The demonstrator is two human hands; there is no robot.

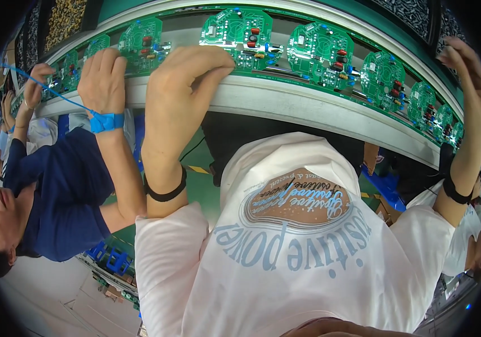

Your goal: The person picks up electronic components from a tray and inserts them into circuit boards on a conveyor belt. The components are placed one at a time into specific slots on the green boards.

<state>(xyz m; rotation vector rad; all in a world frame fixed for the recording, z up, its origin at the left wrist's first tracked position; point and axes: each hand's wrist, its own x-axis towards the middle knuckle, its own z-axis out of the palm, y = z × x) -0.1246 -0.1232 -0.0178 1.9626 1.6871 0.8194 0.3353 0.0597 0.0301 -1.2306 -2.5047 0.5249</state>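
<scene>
My left hand [181, 84] is closed in a pinch, thumb and forefinger together, at the near side of the conveyor rail. Whatever those fingertips hold is hidden or too small to name. Just beyond it lies a green circuit board [237, 36] with red, black and blue components. Another circuit board [322, 53] follows to the right. At the far right, my right hand [468, 67] is raised beside a bin of small dark parts [451, 31]. Its fingers curl toward the thumb, and anything between them cannot be made out. Dark bands circle both my forearms.
More circuit boards [386, 78] line the conveyor rail [308, 101] both ways. Bins of small parts [63, 25] stand beyond it. On my left, a co-worker's hand [102, 84] with a blue wrist strap [105, 122] is near the boards, its blue cord [55, 90] stretching leftward.
</scene>
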